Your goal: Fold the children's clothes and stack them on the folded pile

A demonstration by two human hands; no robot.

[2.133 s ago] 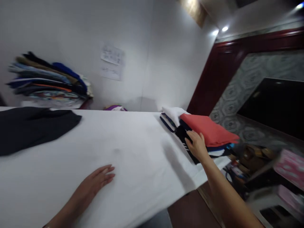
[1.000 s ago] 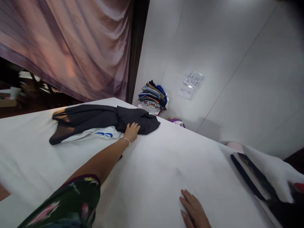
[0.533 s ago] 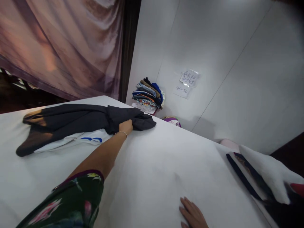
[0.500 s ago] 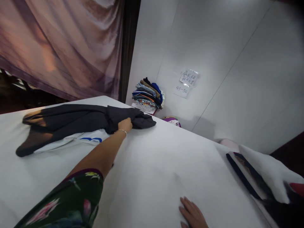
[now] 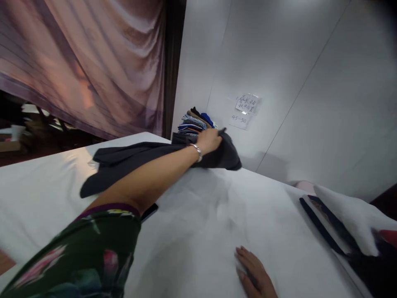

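Note:
My left hand (image 5: 210, 140), with a silver bracelet at the wrist, grips a dark grey garment (image 5: 120, 165) near its right end. Its bunched right part is lifted off the white table (image 5: 198, 231), while two long flaps trail to the left on the tabletop. I cannot tell whether these are sleeves or legs. At the lower edge my right hand (image 5: 256, 271) rests on the table, fingers stretched out and holding nothing. Beside my left forearm lies a dark flat object like a phone (image 5: 149, 212), partly hidden by the arm.
A stack of folded clothes (image 5: 198, 120) stands by the wall behind the table's far edge. Handwritten paper signs (image 5: 243, 109) hang on the wall. More clothes (image 5: 328, 231), dark and white, lie at the right. A pinkish curtain (image 5: 102, 54) hangs at the left.
My left hand has moved right and away, raising the garment's right end and dragging the rest along. The white and blue part beneath it no longer shows. My right hand has barely moved.

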